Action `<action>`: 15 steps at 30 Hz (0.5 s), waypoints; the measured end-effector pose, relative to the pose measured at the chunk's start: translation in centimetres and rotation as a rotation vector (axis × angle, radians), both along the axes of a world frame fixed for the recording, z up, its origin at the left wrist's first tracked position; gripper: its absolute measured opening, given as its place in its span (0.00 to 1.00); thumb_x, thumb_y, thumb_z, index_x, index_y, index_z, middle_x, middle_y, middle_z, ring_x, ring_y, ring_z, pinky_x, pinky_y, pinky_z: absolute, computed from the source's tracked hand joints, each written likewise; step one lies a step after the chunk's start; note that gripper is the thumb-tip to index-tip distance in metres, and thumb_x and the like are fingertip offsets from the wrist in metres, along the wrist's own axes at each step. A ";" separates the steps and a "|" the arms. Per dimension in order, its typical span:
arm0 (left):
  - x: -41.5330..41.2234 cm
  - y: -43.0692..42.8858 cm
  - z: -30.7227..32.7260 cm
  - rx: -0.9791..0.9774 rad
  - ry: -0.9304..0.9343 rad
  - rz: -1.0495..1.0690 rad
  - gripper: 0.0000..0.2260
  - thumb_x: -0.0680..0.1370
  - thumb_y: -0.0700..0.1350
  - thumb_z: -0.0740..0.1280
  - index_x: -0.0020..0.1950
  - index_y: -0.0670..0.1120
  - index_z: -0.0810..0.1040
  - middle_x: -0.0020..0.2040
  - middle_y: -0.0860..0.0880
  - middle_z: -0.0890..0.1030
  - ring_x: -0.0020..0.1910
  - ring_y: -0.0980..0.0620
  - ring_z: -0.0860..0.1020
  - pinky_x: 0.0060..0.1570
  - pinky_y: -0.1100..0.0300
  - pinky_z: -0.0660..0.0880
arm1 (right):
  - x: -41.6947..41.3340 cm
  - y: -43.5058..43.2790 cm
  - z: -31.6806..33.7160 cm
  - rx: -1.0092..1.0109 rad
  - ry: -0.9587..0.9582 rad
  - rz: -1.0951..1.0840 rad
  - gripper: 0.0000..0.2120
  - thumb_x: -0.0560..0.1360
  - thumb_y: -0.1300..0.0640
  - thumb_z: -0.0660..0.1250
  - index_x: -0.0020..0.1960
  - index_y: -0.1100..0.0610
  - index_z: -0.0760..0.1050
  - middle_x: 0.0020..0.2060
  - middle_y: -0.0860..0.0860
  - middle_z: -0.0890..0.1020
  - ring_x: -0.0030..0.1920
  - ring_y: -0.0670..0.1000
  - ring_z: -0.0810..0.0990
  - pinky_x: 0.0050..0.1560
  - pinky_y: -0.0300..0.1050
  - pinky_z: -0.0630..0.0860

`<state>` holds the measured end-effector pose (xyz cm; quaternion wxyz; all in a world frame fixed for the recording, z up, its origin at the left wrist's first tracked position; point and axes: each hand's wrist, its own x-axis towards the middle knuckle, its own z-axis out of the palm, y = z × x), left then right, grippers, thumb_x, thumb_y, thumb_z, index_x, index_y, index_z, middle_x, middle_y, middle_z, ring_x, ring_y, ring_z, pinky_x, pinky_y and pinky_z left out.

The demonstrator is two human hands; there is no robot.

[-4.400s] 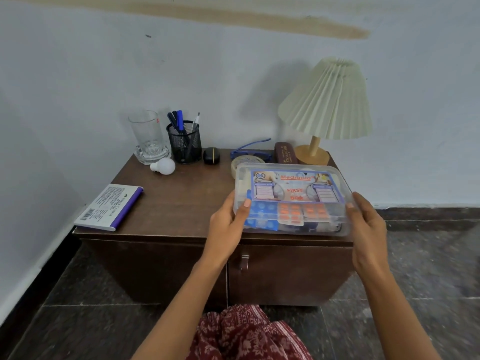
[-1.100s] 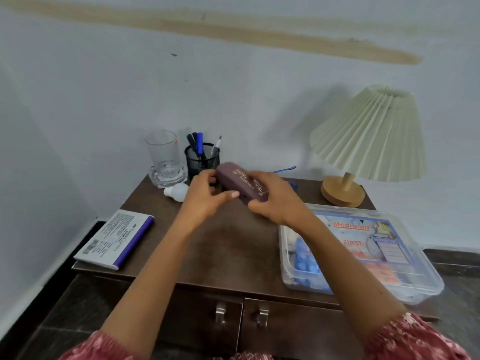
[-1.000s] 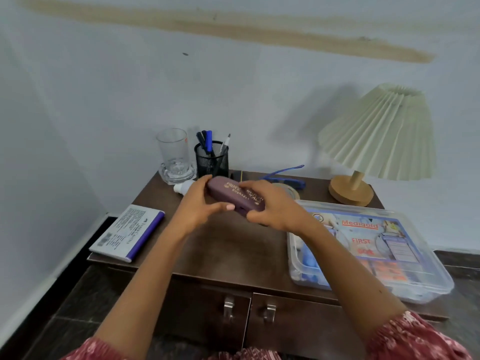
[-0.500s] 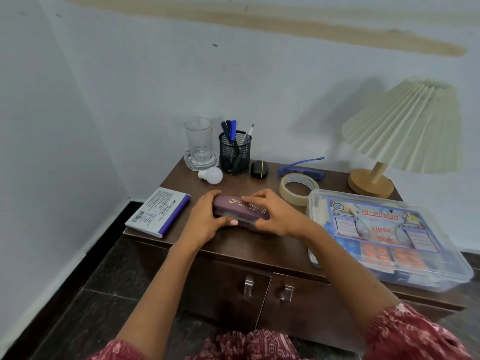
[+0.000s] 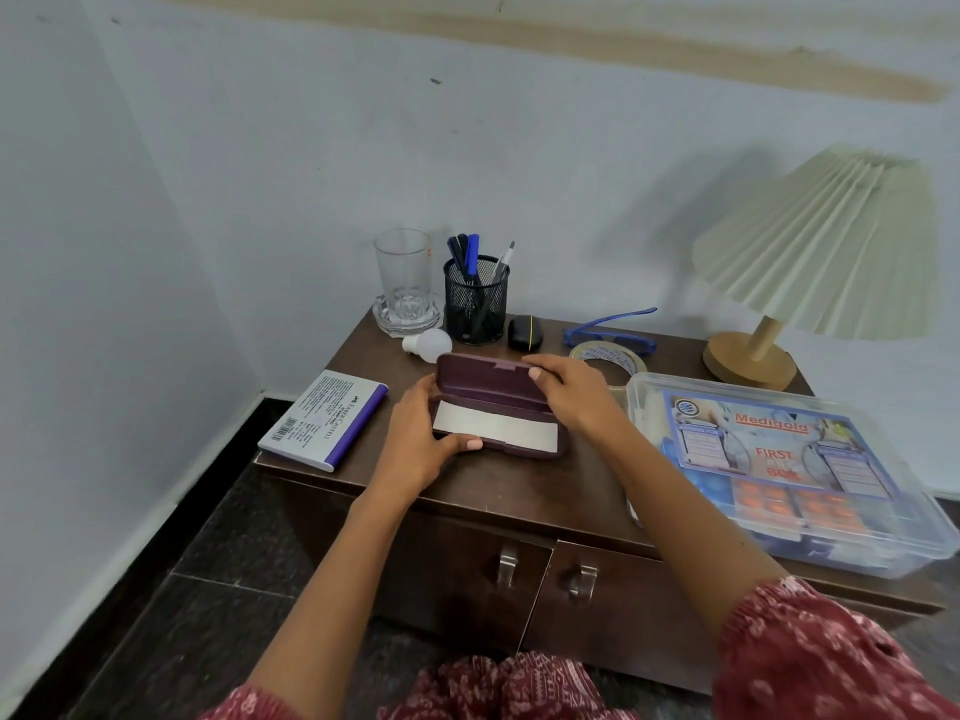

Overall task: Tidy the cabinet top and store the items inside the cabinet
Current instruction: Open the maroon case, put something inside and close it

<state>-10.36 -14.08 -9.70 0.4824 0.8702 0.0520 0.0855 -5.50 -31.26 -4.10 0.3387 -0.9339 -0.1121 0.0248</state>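
I'm seeing left hand [image 5: 415,441] fingers gripping open maroon hard-shell spectacle case [image 5: 485,385] base, right hand [image 5: 574,394] fingers holding lid up; lid risking snapping shut if released.

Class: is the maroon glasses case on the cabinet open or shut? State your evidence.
Open. The glasses case has its lid tilted up, a pale cloth showing inside; the left hand and right hand hold it.

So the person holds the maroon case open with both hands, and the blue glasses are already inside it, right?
No. In the head view the left hand and right hand hold the maroon case open, but only a white sheet lies inside. The blue glasses lie on the cabinet top behind it, beside the tape roll.
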 end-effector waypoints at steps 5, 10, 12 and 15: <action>0.2 0.3 -0.2 0.026 0.017 -0.010 0.37 0.64 0.44 0.78 0.70 0.47 0.65 0.66 0.47 0.72 0.67 0.50 0.68 0.68 0.52 0.66 | 0.7 0.6 0.0 0.140 0.085 -0.121 0.17 0.80 0.58 0.55 0.67 0.56 0.71 0.66 0.54 0.74 0.66 0.54 0.70 0.66 0.43 0.64; 0.5 0.5 -0.3 0.047 0.051 -0.034 0.36 0.64 0.48 0.78 0.69 0.49 0.66 0.65 0.48 0.72 0.66 0.50 0.69 0.67 0.50 0.67 | 0.9 0.5 0.2 0.137 0.115 -0.142 0.18 0.80 0.57 0.57 0.68 0.56 0.69 0.66 0.55 0.74 0.64 0.54 0.72 0.61 0.41 0.66; 0.7 0.6 -0.5 0.047 0.069 -0.034 0.36 0.64 0.48 0.78 0.69 0.49 0.66 0.65 0.48 0.72 0.66 0.49 0.69 0.67 0.48 0.67 | 0.8 0.2 0.6 0.092 0.098 -0.124 0.19 0.80 0.57 0.57 0.70 0.56 0.67 0.67 0.55 0.73 0.64 0.53 0.72 0.61 0.41 0.66; 0.8 0.7 -0.1 0.066 0.078 -0.043 0.36 0.63 0.50 0.77 0.68 0.51 0.66 0.64 0.48 0.73 0.66 0.48 0.69 0.66 0.46 0.68 | 0.8 -0.4 1.6 0.047 0.051 -0.117 0.20 0.79 0.58 0.57 0.70 0.57 0.65 0.67 0.55 0.73 0.67 0.54 0.70 0.66 0.43 0.64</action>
